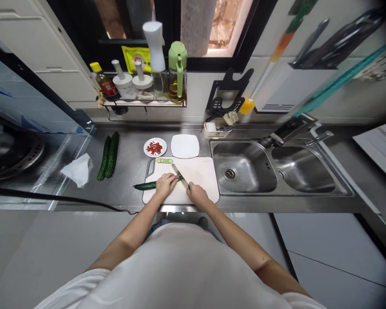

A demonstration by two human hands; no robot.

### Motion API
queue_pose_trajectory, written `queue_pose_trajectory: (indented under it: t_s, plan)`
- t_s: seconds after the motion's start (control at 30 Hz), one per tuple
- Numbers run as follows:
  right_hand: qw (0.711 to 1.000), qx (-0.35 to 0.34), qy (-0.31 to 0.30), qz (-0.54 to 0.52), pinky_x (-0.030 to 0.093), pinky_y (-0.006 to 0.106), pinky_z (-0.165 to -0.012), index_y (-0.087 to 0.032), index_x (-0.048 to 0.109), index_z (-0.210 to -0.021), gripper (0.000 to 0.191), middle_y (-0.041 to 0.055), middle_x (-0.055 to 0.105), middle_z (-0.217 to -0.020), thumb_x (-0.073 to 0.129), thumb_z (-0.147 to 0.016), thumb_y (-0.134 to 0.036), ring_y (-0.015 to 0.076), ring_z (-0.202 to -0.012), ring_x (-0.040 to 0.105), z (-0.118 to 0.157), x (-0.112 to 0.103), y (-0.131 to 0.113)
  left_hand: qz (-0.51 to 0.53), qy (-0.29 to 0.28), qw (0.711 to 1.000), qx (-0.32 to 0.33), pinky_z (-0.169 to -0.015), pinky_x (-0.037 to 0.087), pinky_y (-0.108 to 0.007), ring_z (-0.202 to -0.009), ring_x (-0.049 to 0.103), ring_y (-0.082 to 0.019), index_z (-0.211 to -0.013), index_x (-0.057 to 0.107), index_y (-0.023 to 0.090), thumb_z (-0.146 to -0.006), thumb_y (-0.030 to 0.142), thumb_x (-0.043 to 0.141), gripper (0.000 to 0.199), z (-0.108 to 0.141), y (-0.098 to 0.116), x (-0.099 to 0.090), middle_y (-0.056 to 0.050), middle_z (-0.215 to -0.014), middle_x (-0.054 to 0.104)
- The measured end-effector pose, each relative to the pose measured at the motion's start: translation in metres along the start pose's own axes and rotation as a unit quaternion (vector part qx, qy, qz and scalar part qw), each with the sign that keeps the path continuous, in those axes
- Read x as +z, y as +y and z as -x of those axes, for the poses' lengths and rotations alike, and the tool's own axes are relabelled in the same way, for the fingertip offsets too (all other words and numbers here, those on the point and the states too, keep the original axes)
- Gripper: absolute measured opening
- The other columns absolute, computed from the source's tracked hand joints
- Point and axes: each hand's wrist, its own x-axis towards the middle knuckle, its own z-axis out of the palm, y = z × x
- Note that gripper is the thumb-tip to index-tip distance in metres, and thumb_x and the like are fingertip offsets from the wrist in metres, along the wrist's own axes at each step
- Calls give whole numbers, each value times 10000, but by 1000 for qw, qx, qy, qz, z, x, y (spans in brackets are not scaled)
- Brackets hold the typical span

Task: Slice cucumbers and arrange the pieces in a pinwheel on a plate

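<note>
On a white cutting board [202, 171] lies a dark green cucumber [144, 186], its left end sticking out past the board's edge. My left hand [166, 185] is closed over the cucumber and presses it to the board. The handle of a kitchen knife [180, 175] is in my closed right hand [197, 195]. Its blade slants up and to the left, across the cucumber's right end, close to my left fingertips. Several pale cucumber slices [164, 161] lie in a row near the board's back edge.
Behind the board stand a plate [147, 150] of chopped red pieces and a white square plate [185, 146]. Two whole cucumbers [108, 155] and a crumpled white cloth or tissue [78, 170] lie left. A double sink [244, 167] adjoins the board's right. Bottles fill a rack [148, 103] above.
</note>
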Motion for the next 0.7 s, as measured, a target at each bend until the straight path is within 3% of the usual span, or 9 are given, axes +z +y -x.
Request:
queue_pose_trajectory:
  t_s: [0.2, 0.53, 0.7]
  plan:
    - [1000, -2, 12, -12, 398, 281, -770, -155, 499, -1147, 252, 137, 661, -1065, 371, -959, -264, 224, -1001, 621, -9, -1, -6, 0, 4, 1000, 3, -763, 434, -283, -941, 568, -168, -1058, 705, 284, -936, 383, 492, 265, 0, 1, 0, -29, -1027, 670]
    - [1000, 2, -10, 19, 395, 294, -746, -169, 504, -1120, 239, 140, 668, -1037, 348, -962, -256, 232, -963, 633, 15, 7, 8, 1, 2, 1000, -2, -746, 440, -292, -943, 568, -176, -1056, 706, 298, -928, 388, 506, 254, 0, 0, 1, -34, -1024, 663]
    - [1000, 1, -8, 20, 405, 301, -748, -157, 510, -1129, 259, 149, 667, -1044, 342, -953, -244, 244, -975, 632, 8, 4, 4, 2, 3, 1000, -5, -738, 438, -288, -933, 568, -174, -1048, 708, 295, -930, 380, 500, 254, 0, 1, 0, -33, -1020, 667]
